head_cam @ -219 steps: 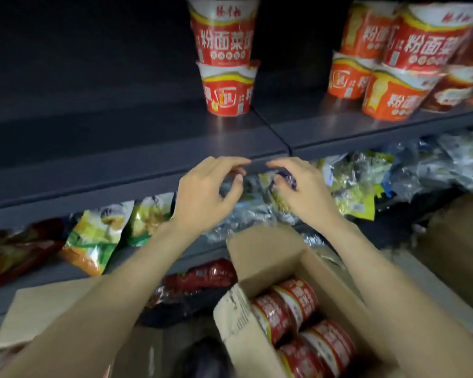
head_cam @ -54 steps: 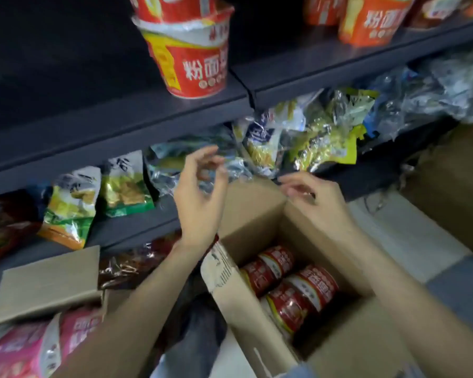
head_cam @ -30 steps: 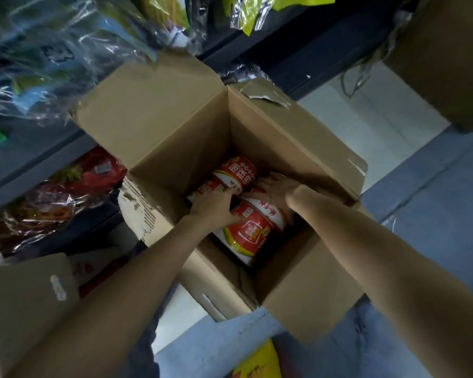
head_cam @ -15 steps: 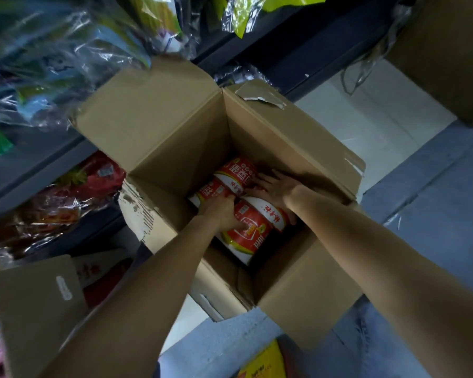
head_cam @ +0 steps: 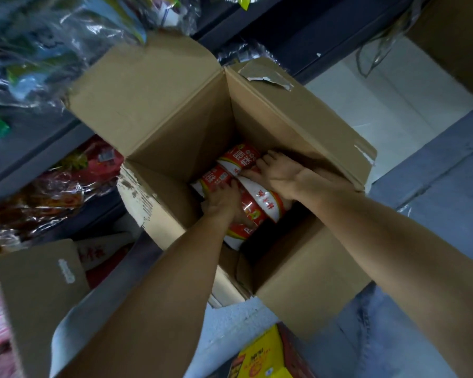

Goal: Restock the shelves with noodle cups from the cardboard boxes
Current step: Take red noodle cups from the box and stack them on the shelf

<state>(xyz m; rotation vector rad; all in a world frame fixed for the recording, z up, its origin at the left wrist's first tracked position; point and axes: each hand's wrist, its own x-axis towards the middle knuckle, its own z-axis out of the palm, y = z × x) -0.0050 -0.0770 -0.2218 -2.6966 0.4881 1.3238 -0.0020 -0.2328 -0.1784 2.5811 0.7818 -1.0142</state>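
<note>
Cardboard fills the middle of the frame: the open box sits on the floor below the shelves, and both my arms reach down into it. A moment ago my hands were up by the shelf edge, holding nothing; now they are at the bottom of the box, on the noodle cups.

My left hand lies over the near cup, the red and white one on its side at the centre of the frame, fingers curled around its wall. My right hand comes in from the right, its fingers pressed into the gap between that cup and the far cups lying behind it. Whether the right hand has a full hold I cannot tell, since the fingertips are hidden.

I judge the lift has not begun: the near cup seems to rest among the others. So the pick is set up, and the next move should be raising the cup clear of the flaps toward the shelf at the left. Snack bags crowd the upper left.
</note>
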